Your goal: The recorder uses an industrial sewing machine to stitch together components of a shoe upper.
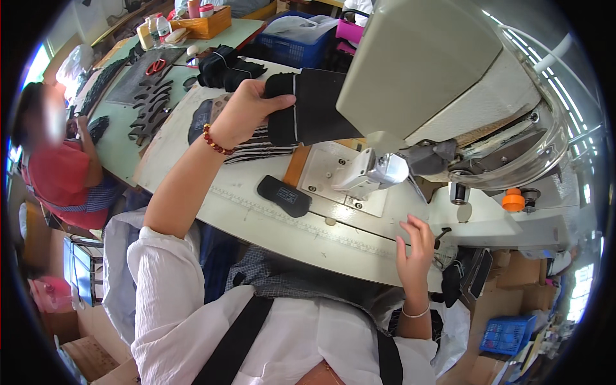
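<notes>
My left hand (pixel 250 112) is raised over the far side of the sewing table (pixel 231 205), to the left of the sewing machine (pixel 423 70). Its thumb presses on a black fabric piece (pixel 282 125) with a pale line across it, the other fingers mostly hidden behind. Wider black material (pixel 321 106) extends from there toward the machine head, which covers its far end. My right hand (pixel 417 250) is at the table's near right edge, fingers apart, holding nothing. Between the hands stands the metal presser foot (pixel 378 173). A black insole-shaped pad (pixel 284 196) lies near the ruler strip.
Striped black-and-white strips (pixel 256 149) lie below my left hand. At left, a person in red (pixel 61 173) works at a green table (pixel 122 154) with red scissors (pixel 155 67) and dark cut pieces. A blue crate (pixel 295 48) stands behind. An orange knob (pixel 513 200) juts from the machine.
</notes>
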A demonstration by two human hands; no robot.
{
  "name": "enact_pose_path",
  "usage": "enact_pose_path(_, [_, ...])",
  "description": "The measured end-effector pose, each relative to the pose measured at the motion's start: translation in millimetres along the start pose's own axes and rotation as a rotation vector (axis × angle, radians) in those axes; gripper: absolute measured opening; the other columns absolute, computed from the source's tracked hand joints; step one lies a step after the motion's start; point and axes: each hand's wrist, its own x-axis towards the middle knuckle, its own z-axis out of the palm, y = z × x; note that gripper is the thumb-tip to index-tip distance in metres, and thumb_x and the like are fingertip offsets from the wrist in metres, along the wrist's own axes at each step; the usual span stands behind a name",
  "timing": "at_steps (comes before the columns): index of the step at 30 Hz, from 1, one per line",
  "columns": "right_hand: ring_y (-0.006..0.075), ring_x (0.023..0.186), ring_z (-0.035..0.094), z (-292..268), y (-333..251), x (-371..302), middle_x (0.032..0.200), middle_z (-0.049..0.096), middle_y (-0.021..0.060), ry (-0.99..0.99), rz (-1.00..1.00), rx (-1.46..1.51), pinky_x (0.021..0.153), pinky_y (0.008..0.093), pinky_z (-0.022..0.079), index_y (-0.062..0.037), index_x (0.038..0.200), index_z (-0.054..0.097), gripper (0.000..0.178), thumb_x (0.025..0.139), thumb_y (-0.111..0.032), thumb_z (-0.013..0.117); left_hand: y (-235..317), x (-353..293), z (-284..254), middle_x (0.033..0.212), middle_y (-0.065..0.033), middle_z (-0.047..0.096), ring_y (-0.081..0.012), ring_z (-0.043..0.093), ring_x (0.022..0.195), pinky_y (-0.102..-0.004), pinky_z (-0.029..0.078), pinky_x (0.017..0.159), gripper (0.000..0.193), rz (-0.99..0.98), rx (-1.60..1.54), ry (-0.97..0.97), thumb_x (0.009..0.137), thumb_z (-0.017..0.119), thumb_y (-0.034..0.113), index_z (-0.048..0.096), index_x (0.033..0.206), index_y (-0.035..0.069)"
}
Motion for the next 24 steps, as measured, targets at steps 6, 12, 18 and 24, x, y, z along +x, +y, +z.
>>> enact_pose_path(6, [0.0347,0.110,0.065,10.7,-3.2,-23.8,0.120,0.069,0.0112,0.040,0.039,0.018,0.108,0.0503,0.044,-0.0037,0.106,0.071,0.023,0.084,0.000,0.074,15.3,-10.8,-50.8,0.099,-0.0060,0.078,-0.0079,0.070,0.085,-0.0246,0.060,0.076,0.019,0.172,0.138,0.089,0.097,0.075,0.004,0.074,0.112,-0.008])
enact_pose_path(12, [0.0319,0.106,0.066,20.6,-12.4,-28.0,0.114,0.071,0.0091,0.034,0.025,0.079,0.112,0.0557,0.041,-0.0051,0.102,0.072,0.017,0.085,-0.002,0.074,31.1,-25.5,-109.9,0.106,-0.0122,0.079,-0.0224,0.076,0.093,-0.0305,0.059,0.084,0.031,1.049,0.987,0.245,0.081,0.077,-0.004,0.078,0.111,0.001])
enact_pose_path(18, [0.0269,0.101,0.067,32.2,-19.0,-30.6,0.109,0.071,0.0063,0.014,0.005,0.082,0.112,0.0544,0.041,-0.0072,0.098,0.072,0.014,0.085,-0.003,0.075,-20.1,-49.1,-142.9,0.121,-0.0145,0.075,-0.0350,0.071,0.117,-0.0446,0.056,0.105,0.053,1.025,1.224,-0.097,0.064,0.069,-0.011,0.077,0.115,0.003])
enact_pose_path(24, [0.0243,0.101,0.066,35.1,-19.1,-32.2,0.105,0.069,0.0037,-0.025,0.003,0.046,0.111,0.0535,0.041,-0.0098,0.095,0.071,0.012,0.085,-0.008,0.077,-33.6,-48.1,-158.0,0.122,-0.0161,0.074,-0.0382,0.070,0.115,-0.0459,0.056,0.102,0.048,0.956,1.253,-0.029,0.066,0.068,-0.010,0.076,0.112,0.002])
